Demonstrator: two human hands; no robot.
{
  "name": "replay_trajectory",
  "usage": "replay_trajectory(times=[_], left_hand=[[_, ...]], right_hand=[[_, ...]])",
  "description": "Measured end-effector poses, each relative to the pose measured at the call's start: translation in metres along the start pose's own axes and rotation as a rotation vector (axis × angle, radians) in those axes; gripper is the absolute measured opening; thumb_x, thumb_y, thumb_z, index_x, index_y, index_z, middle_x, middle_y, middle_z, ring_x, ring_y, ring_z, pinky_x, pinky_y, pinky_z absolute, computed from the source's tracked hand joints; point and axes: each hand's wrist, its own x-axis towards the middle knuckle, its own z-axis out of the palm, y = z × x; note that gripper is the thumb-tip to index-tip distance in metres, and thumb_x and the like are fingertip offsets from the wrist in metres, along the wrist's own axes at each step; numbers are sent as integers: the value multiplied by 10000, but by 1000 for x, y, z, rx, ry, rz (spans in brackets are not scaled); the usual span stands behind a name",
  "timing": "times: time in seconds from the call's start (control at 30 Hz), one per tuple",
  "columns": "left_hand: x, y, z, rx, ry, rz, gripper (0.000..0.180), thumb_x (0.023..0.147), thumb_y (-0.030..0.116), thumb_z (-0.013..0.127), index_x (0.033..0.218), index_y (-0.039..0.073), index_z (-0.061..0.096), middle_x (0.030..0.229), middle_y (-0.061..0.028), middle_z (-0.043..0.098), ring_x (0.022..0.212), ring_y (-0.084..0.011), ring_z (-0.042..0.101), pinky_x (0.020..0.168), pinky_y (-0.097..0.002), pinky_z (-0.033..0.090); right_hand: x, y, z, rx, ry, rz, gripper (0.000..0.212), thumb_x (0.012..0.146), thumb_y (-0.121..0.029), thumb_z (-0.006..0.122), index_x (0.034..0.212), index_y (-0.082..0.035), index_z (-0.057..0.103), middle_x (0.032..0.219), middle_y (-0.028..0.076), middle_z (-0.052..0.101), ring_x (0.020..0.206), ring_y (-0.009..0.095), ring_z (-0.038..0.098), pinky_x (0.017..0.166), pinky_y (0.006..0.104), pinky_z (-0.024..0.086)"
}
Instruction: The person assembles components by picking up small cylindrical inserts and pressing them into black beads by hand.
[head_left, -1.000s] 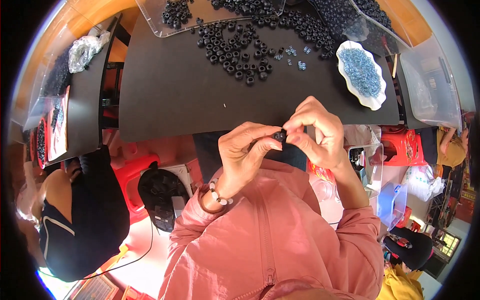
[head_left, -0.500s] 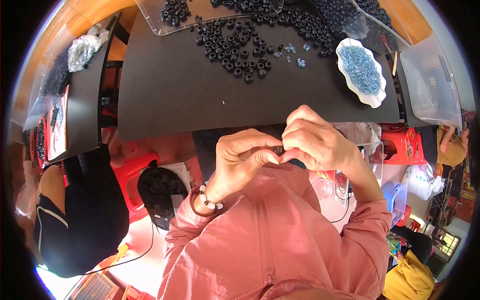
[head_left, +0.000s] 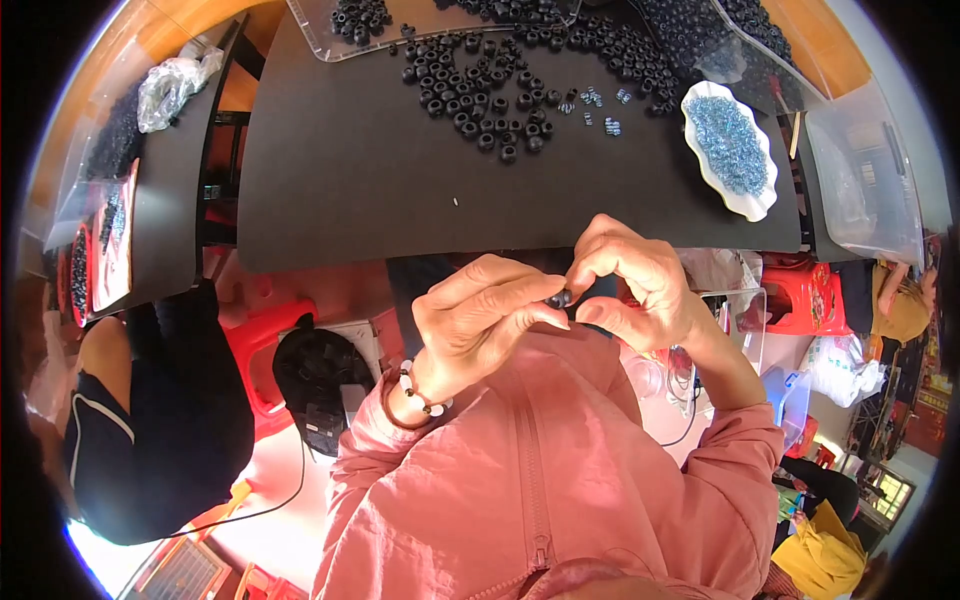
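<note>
Between the thumb and fingertips of my left hand (head_left: pixel 478 318) is a small round black bead (head_left: pixel 560 298). My right hand (head_left: pixel 637 287) is beside it, thumb and forefinger apart, the forefinger's tip close to the bead. Whether that fingertip touches the bead I cannot tell. Both hands are in front of my chest, just off the near edge of the dark table (head_left: pixel 350 190). Loose black beads (head_left: pixel 490 95) with wide holes spread over the far part of the table. Beside them lie a few small clusters of clear bluish beads (head_left: pixel 612 127).
A white scalloped dish (head_left: pixel 754 206) of tiny blue beads stands at the table's right. A clear tray (head_left: pixel 330 52) holding black beads is at the back. Left is another table (head_left: pixel 170 220) with a plastic bag (head_left: pixel 178 88); a person in dark clothes (head_left: pixel 165 440) sits there.
My right thumb and forefinger have parted, and the bead now shows in my left fingertips. My left hand has turned slightly. The view has shifted a little.
</note>
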Motion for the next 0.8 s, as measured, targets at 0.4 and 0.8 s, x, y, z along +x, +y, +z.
replay_trajectory(times=[0.4,0.8], left_hand=[[4,-3,2,209,-7,207,385,611,-142,737,973,-20,684,897,-98,662,746,-226,665,604,-302,561],[2,-8,9,276,23,282,367,618,-111,767,957,-8,672,862,-84,645,698,-210,644,558,-292,540]], right_hand=[[-7,-4,14,40,176,127,231,747,-117,801,843,-33,608,777,32,634,730,150,579,642,269,471],[-9,-9,13,61,92,269,186,802,-60,723,858,-17,550,804,60,551,711,171,552,648,284,456]])
